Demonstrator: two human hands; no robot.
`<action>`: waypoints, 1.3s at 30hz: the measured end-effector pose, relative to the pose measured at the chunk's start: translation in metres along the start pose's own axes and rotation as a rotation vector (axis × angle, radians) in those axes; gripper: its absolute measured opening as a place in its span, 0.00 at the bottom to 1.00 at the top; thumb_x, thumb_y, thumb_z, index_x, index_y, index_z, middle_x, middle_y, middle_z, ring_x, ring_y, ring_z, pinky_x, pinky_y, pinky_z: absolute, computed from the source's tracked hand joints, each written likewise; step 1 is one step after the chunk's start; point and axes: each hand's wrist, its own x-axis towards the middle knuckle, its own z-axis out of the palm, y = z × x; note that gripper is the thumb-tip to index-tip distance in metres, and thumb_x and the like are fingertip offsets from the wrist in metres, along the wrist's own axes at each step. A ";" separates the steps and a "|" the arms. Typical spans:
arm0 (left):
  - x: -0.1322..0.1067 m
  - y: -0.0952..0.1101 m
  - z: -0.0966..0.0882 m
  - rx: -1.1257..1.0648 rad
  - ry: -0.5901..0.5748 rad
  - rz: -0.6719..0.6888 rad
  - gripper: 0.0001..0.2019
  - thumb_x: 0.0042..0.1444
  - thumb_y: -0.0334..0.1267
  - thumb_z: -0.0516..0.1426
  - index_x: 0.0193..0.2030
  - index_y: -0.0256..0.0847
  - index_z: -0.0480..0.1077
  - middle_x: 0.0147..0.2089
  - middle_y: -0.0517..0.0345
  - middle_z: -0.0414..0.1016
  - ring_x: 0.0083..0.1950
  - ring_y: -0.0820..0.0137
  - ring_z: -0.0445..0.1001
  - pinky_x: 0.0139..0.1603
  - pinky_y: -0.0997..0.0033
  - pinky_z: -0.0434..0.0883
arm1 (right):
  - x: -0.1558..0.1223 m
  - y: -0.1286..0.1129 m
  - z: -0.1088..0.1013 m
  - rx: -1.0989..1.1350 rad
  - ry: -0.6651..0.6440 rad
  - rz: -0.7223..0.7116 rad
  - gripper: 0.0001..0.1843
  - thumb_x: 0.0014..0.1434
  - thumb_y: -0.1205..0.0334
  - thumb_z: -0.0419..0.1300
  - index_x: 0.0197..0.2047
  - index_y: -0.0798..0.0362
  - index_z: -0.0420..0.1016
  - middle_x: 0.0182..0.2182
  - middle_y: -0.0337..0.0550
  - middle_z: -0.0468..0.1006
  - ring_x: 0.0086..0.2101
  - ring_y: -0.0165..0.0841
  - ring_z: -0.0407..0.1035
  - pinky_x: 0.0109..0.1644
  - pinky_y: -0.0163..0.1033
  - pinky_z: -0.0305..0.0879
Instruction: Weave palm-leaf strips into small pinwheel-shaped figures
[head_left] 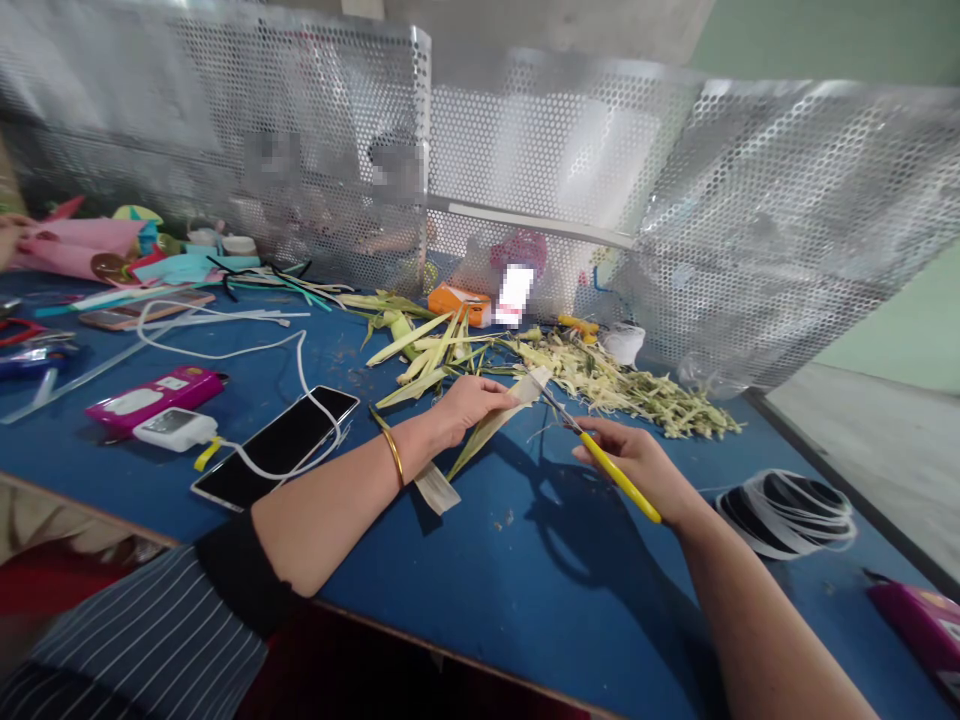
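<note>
My left hand (471, 402) is closed round a long pale green leaf strip (491, 425) that slants down over the blue table (480, 590). A gold bangle sits on that wrist. My right hand (637, 462) grips yellow-handled scissors (600, 462), whose blades reach the upper end of the strip near my left fingers. A short cut piece of leaf (437, 488) lies under my left wrist.
Whole leaves (427, 345) and a heap of shredded leaf trimmings (637, 390) lie behind the hands. A black phone (277, 442) on a white cable, a pink power bank (154, 395), an orange box (459, 303), coiled bands (787, 510) and a perforated metal screen (570, 200) surround the work spot.
</note>
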 end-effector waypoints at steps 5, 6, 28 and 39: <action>0.003 -0.001 -0.002 0.067 0.032 0.039 0.03 0.44 0.34 0.64 0.26 0.37 0.76 0.25 0.58 0.74 0.26 0.72 0.68 0.31 0.69 0.65 | 0.002 0.007 -0.005 -0.079 -0.001 -0.051 0.30 0.47 0.44 0.67 0.48 0.56 0.78 0.20 0.33 0.61 0.23 0.26 0.50 0.26 0.34 0.48; 0.003 -0.002 -0.003 0.075 0.033 0.046 0.04 0.43 0.34 0.64 0.26 0.37 0.76 0.25 0.59 0.74 0.27 0.72 0.68 0.31 0.69 0.64 | 0.002 0.009 -0.006 -0.095 0.006 -0.057 0.30 0.48 0.44 0.67 0.48 0.56 0.79 0.21 0.33 0.61 0.23 0.27 0.51 0.26 0.35 0.49; 0.002 0.003 0.005 -0.251 0.178 0.195 0.06 0.44 0.33 0.65 0.24 0.37 0.72 0.26 0.59 0.71 0.26 0.75 0.66 0.31 0.71 0.63 | 0.005 0.016 -0.005 -1.116 0.257 0.107 0.23 0.59 0.56 0.55 0.56 0.53 0.71 0.41 0.54 0.81 0.37 0.46 0.76 0.34 0.41 0.62; -0.010 0.006 0.017 -0.445 0.176 0.139 0.06 0.45 0.34 0.64 0.24 0.38 0.71 0.24 0.62 0.70 0.24 0.74 0.67 0.28 0.71 0.64 | 0.010 -0.013 0.033 -0.078 0.346 -0.153 0.21 0.52 0.42 0.61 0.36 0.53 0.78 0.31 0.46 0.81 0.33 0.39 0.73 0.38 0.41 0.65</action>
